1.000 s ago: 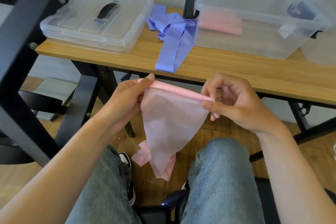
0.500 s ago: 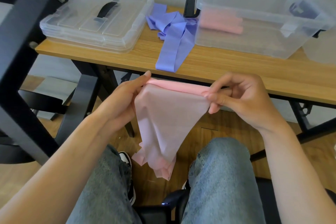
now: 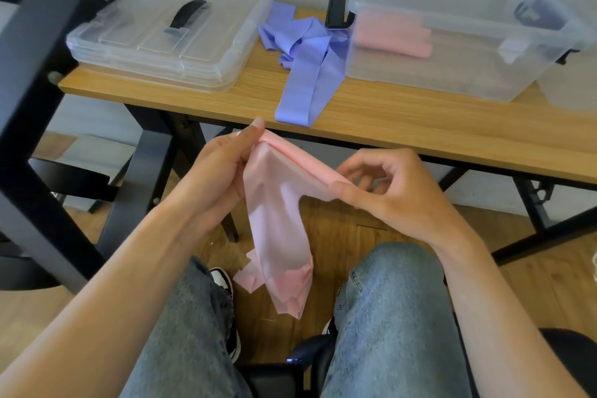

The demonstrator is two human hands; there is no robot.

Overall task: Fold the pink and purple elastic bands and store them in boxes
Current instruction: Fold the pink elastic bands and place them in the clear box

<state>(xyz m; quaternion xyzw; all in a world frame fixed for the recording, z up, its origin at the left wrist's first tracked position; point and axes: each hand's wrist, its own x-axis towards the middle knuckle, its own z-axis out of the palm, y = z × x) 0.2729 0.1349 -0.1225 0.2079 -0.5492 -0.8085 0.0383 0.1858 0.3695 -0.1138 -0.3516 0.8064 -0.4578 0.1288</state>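
A pink elastic band (image 3: 277, 220) hangs in front of me over my knees, its top edge rolled into a thick strip. My left hand (image 3: 223, 165) pinches the left end of that roll and my right hand (image 3: 387, 191) pinches the right end. The loose tail droops down between my legs. A purple elastic band (image 3: 307, 71) lies crumpled on the wooden table (image 3: 420, 126), one end reaching its front edge. A clear open box (image 3: 452, 42) at the back right holds rolled pink bands (image 3: 394, 37).
Stacked clear lids with a black handle (image 3: 168, 32) lie at the table's left. A second clear box (image 3: 571, 81) shows at the far right edge. A black metal frame (image 3: 42, 90) stands on the left. My knees in jeans fill the bottom.
The hanging part of the pink band has narrowed and bunched. My hands have moved slightly apart and my right hand has dropped a little, tilting the rolled edge.
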